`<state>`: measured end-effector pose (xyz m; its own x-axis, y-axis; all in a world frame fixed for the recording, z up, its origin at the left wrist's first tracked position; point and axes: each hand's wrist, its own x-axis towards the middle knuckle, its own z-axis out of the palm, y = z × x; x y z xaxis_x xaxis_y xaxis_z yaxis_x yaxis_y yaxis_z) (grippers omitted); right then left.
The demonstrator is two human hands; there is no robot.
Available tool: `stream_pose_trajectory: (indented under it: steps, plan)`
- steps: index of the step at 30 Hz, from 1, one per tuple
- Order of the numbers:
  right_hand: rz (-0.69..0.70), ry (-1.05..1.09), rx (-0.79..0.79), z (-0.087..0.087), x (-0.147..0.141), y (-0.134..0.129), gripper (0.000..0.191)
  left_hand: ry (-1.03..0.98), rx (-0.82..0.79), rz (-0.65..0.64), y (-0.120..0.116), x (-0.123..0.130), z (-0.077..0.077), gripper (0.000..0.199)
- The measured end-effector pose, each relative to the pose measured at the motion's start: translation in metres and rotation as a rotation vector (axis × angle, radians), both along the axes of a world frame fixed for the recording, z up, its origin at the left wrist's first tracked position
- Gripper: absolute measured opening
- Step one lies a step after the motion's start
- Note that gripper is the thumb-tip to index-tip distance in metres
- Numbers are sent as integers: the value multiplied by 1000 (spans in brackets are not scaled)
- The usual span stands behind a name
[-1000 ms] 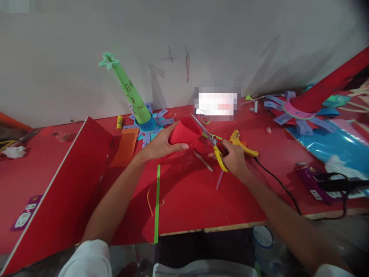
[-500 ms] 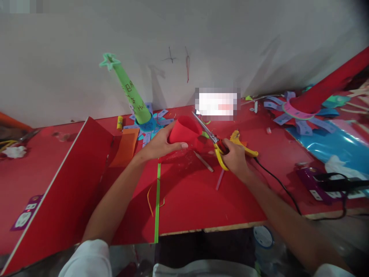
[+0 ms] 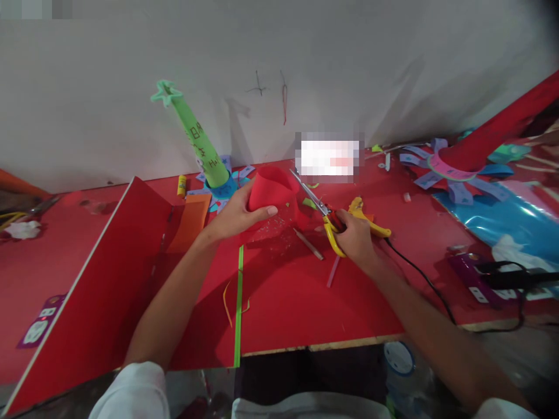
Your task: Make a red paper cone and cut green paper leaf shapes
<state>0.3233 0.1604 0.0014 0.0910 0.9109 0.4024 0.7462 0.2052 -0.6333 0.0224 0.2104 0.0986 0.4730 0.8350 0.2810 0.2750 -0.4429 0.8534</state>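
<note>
A curled piece of red paper or foam [image 3: 271,185] is gripped by my left hand [image 3: 238,214], its thumb pressed along the near side. My right hand [image 3: 356,237] is closed round the handles of yellow and red scissors [image 3: 321,203]. Their blades point up and left, close to the right edge of the red piece; whether they touch it I cannot tell. Just beyond my right fingers lies a yellow glue gun [image 3: 381,231] with a black cord. A pale pen-like stick [image 3: 308,244] and small scraps rest on the red tabletop [image 3: 332,314] between my hands.
Behind my left hand stands a green paper cone [image 3: 198,139] topped by a star. A red board [image 3: 100,279] stands tilted at the left, near an orange sheet [image 3: 190,221] and a glue stick [image 3: 181,185]. At the right are a red cone [image 3: 484,142] and blue plastic wrap [image 3: 502,224].
My left hand has moved slightly left with the red piece, turning it a little and widening the gap to the scissors. My right hand and the scissors have hardly moved.
</note>
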Motion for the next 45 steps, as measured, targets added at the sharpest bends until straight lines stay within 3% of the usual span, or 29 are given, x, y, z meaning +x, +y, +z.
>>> stream_pose_trajectory:
  steps: [8, 13, 16, 23, 26, 29, 35, 45]
  plan:
    - [-2, 27, 32, 4, -2, -3, 63, 324, 73, 151, -1, 4, 5, 94]
    - [-15, 51, 44, 7, -3, -5, 64, 281, 177, 254, -3, 3, 14, 90]
    - [-17, 57, 54, 9, -3, -6, 63, 353, 264, 302, -4, 2, 17, 91]
    - [1, 43, 25, 5, -4, -6, 58, 690, 159, 176, -7, 9, 2, 89]
    - [16, 23, 13, 1, -5, -6, 56, 621, 157, 138, -8, 13, -3, 86]
    - [26, -13, 8, -4, -5, -6, 57, 427, 182, 131, -8, 17, -4, 78]
    - [26, -151, 36, -6, -11, -10, 56, 94, 162, 241, -12, 31, -4, 32]
    - [22, -84, -2, -8, -7, -5, 56, -175, 161, 365, -4, 26, -5, 45]
